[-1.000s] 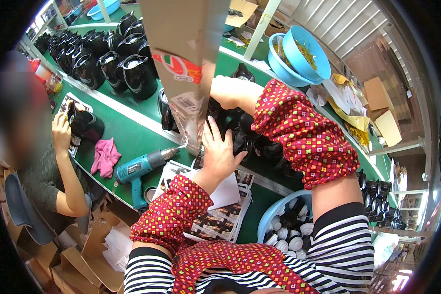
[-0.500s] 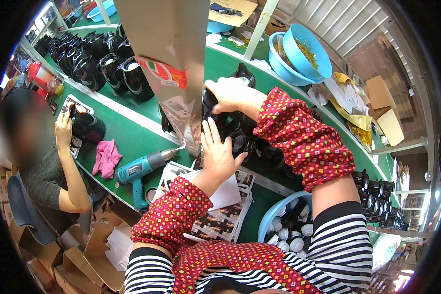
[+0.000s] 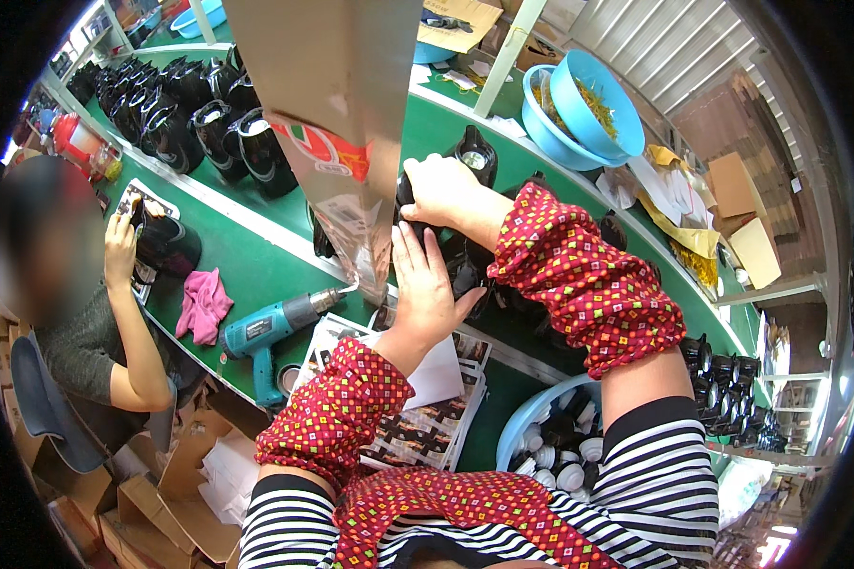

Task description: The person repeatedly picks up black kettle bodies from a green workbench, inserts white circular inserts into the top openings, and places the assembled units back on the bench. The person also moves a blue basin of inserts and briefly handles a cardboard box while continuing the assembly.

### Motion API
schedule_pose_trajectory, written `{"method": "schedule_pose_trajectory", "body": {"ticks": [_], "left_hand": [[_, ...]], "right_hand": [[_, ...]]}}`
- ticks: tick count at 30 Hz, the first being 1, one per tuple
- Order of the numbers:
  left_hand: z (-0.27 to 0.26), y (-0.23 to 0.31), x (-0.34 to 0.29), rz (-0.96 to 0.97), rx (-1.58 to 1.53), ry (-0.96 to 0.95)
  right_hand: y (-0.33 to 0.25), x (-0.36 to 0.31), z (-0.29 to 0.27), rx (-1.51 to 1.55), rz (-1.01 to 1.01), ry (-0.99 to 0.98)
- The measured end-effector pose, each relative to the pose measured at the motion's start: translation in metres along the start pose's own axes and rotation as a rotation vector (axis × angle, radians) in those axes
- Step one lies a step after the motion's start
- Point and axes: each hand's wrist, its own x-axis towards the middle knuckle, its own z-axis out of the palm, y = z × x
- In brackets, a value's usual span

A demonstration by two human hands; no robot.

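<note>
Far left: a seated co-worker's hand (image 3: 120, 248) pressed against a black glossy item (image 3: 166, 245) at the edge of the green surface (image 3: 256, 261). Just right of that, a crumpled pink cloth (image 3: 202, 304), then a teal heat gun (image 3: 275, 324) standing on its base, nozzle aimed right. Behind these, rows of black glossy kettles (image 3: 176, 114) lined up along the surface. At centre, a hanging clear plastic bag (image 3: 346, 204) below a cardboard panel. Left hand (image 3: 429, 284) spread wide, fingers up, flat against a black kettle (image 3: 460, 261) just right of the bag. Below it, a stack of printed leaflets (image 3: 417, 417). Right hand (image 3: 443, 190) closed over the top of the same black kettle, gripping it. Lower right, a blue basin of black-and-white caps (image 3: 560, 446). Upper right, two stacked blue bowls (image 3: 579, 104) with yellow bits inside.
</note>
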Motion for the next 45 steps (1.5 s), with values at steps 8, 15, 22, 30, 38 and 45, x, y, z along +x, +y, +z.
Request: {"method": "schedule_pose_trajectory", "body": {"ticks": [8,15,22,30,38,45], "left_hand": [[-0.008,0.01,0.002,-0.01,0.075,-0.063],[-0.006,0.007,0.002,0.0,0.064,-0.043],[-0.01,0.012,0.002,-0.01,0.075,-0.088],[-0.013,0.016,0.003,-0.03,0.077,-0.143],[-0.014,0.012,0.0,-0.027,0.112,-0.133],[-0.009,0.014,0.001,-0.019,0.097,-0.124]], "right_hand": [[0.025,-0.002,0.008,-0.086,-0.349,-0.077],[0.016,-0.004,-0.004,-0.04,-0.208,-0.054],[0.015,-0.007,-0.023,-0.011,-0.056,-0.039],[0.014,0.002,-0.039,-0.21,0.035,-0.205],[0.015,0.006,-0.023,-0.206,-0.049,-0.313],[0.038,-0.001,-0.006,-0.167,-0.308,-0.133]]}}
